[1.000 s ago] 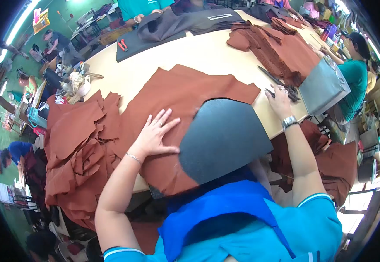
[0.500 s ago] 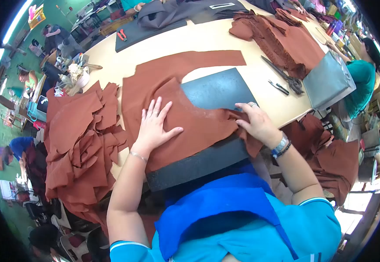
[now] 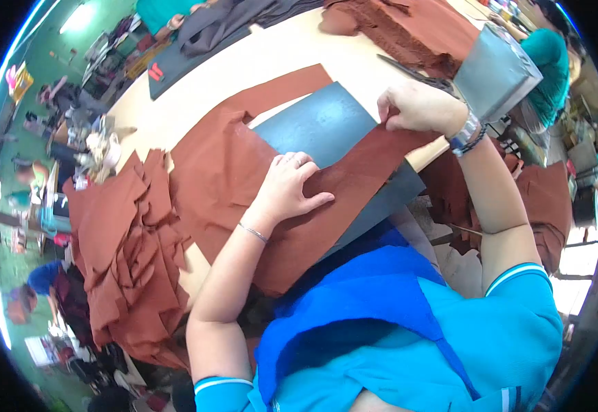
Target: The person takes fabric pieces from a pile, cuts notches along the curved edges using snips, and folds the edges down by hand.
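A reddish-brown sheet of leather (image 3: 210, 147) with a curved cut-out lies over a dark flat board (image 3: 319, 127) at the table's near edge. My left hand (image 3: 289, 189) rests flat on the leather near the cut-out, fingers stretched and thumb out to the side. At the sheet's right end, my right hand (image 3: 419, 110) pinches the leather's upper corner between thumb and fingers and holds it slightly raised. Part of the board shows inside the cut-out, and another part below the leather's lower edge.
A heap of brown leather pieces (image 3: 124, 233) lies at left, another stack (image 3: 416, 34) at the back. Dark scissors (image 3: 409, 69) and a grey box-like object (image 3: 498, 72) stand right. Red-handled tool (image 3: 155, 71) lies far left. A person in green (image 3: 546, 58) sits at right.
My right hand has moved up and away, drawing the leather's right end out straight. My left hand has slid right and slightly down. The leather has turned, and the view has tilted.
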{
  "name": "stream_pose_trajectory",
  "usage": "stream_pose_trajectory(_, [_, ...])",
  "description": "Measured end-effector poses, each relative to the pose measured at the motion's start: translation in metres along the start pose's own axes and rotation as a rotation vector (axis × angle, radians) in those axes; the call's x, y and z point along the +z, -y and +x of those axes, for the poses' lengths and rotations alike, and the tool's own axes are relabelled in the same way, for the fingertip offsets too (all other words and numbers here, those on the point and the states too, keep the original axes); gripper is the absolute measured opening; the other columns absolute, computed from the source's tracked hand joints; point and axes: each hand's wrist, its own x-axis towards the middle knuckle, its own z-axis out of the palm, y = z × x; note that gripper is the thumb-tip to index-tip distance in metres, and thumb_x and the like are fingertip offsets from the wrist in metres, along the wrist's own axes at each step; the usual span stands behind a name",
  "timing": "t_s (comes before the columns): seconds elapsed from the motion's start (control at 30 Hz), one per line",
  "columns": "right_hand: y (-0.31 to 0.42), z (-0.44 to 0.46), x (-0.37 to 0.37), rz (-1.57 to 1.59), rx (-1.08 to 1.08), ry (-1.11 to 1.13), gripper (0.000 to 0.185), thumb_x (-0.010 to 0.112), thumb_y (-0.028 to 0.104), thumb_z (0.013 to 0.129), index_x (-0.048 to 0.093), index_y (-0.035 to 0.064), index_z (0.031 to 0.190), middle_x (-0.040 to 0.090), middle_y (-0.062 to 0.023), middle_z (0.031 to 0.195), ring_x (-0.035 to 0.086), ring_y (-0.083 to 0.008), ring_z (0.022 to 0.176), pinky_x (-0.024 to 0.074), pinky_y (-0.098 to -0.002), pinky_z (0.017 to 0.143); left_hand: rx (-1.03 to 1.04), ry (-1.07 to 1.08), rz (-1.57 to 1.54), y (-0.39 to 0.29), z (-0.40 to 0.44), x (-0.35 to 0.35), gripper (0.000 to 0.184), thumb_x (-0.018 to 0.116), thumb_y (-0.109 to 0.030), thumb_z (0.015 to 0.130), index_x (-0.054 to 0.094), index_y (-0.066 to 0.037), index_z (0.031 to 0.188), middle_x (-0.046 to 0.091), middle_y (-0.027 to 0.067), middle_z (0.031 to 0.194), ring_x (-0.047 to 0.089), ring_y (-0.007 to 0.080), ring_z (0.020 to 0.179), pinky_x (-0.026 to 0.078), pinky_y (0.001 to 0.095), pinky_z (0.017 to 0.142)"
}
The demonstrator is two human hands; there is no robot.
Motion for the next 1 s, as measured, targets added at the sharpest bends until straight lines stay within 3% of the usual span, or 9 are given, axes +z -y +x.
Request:
stream_pose_trajectory(0.07, [-0.017,0.001,0.023,-0.480,-0.048,-0.532,0.016,0.071,0.011,0.077,0.066,0.0046,0.090,0.068,-0.0116,0.090,0.066,-0.0307,0.088,0.0520,-0.0405,0.080,0.007,-0.031,0.064,-0.003,0.016,0.007,0.051,0.080,-0.053,0.072,0.067,-0.008,0.093,0.065,0.0089,0.100,0.058,0.0267,0.096,0.038,0.0442,0.093])
stream_pose_trajectory(0.13, [0.008,0.009,0.030,-0.048,0.010,-0.395,0.019,0.071,0.013,0.080,0.065,0.0064,0.097,0.068,-0.0126,0.096,0.064,-0.0322,0.097,0.0508,-0.0417,0.085,-0.004,-0.098,0.077,-0.009,0.023,0.016,0.053,0.079,-0.056,0.072,0.067,-0.007,0.090,0.064,0.0080,0.093,0.058,0.0260,0.090,0.037,0.0406,0.091])
stream_pose_trajectory(0.17, [0.006,0.012,0.048,-0.004,-0.181,-0.351,0.026,0.067,0.008,0.076,0.069,0.0048,0.102,0.068,-0.0155,0.098,0.066,-0.0331,0.093,0.0526,-0.0416,0.086,-0.022,-0.118,0.088,-0.011,0.025,0.020,0.054,0.079,-0.057,0.071,0.067,-0.008,0.090,0.065,0.0069,0.092,0.059,0.0251,0.091,0.036,0.0408,0.093])
stream_pose_trajectory(0.23, [0.026,0.012,0.077,0.362,-0.085,-0.095,0.030,0.070,0.013,0.081,0.067,0.0039,0.110,0.067,-0.0183,0.104,0.066,-0.0332,0.099,0.0526,-0.0404,0.091,-0.026,-0.170,0.099,-0.015,0.029,0.025,0.054,0.080,-0.057,0.070,0.067,-0.009,0.092,0.065,0.0062,0.089,0.060,0.0248,0.091,0.036,0.0440,0.095])
stream_pose_trajectory(0.37, [0.025,0.014,0.118,0.351,-0.163,-0.227,0.018,0.065,0.011,0.087,0.068,0.0043,0.103,0.066,-0.0168,0.098,0.066,-0.0348,0.095,0.0528,-0.0409,0.087,-0.055,-0.138,0.071,-0.013,0.029,0.023,0.043,0.076,-0.049,0.079,0.069,-0.011,0.097,0.065,0.0050,0.090,0.061,0.0253,0.095,0.033,0.0535,0.102])
stream_pose_trajectory(0.5, [0.022,0.008,0.120,0.355,-0.147,-0.298,0.011,0.062,0.009,0.089,0.069,0.0054,0.097,0.065,-0.0144,0.095,0.065,-0.0348,0.093,0.0527,-0.0415,0.083,-0.129,-0.046,-0.009,0.003,0.027,0.017,0.016,0.063,-0.020,0.094,0.072,-0.015,0.106,0.067,0.0009,0.100,0.061,0.0244,0.106,0.020,0.0651,0.114])
stream_pose_trajectory(0.6, [0.024,0.003,0.124,0.299,-0.194,-0.354,0.012,0.060,0.007,0.088,0.069,0.0059,0.095,0.064,-0.0124,0.094,0.064,-0.0322,0.091,0.0527,-0.0401,0.082,-0.097,0.055,0.013,0.014,0.026,0.005,0.017,0.063,-0.015,0.093,0.073,-0.017,0.106,0.068,-0.0002,0.100,0.061,0.0218,0.109,0.018,0.0674,0.115])
stream_pose_trajectory(0.77, [0.025,-0.004,0.136,0.036,-0.301,-0.427,0.019,0.056,0.007,0.084,0.068,0.0046,0.097,0.062,-0.0093,0.096,0.061,-0.0270,0.092,0.0520,-0.0370,0.083,0.112,0.033,0.269,0.025,0.025,-0.005,0.020,0.062,-0.012,0.090,0.076,-0.024,0.097,0.066,-0.0073,0.098,0.061,0.0124,0.104,0.027,0.0671,0.114])
stream_pose_trajectory(1.0, [0.049,-0.012,0.143,-0.186,-0.209,-0.443,0.030,0.053,0.015,0.087,0.064,0.0041,0.113,0.061,-0.0083,0.101,0.060,-0.0223,0.096,0.0490,-0.0346,0.080,0.239,-0.020,0.304,0.034,0.021,0.000,0.029,0.067,-0.007,0.080,0.077,-0.025,0.100,0.065,-0.0045,0.098,0.062,0.0173,0.100,0.036,0.0518,0.112])
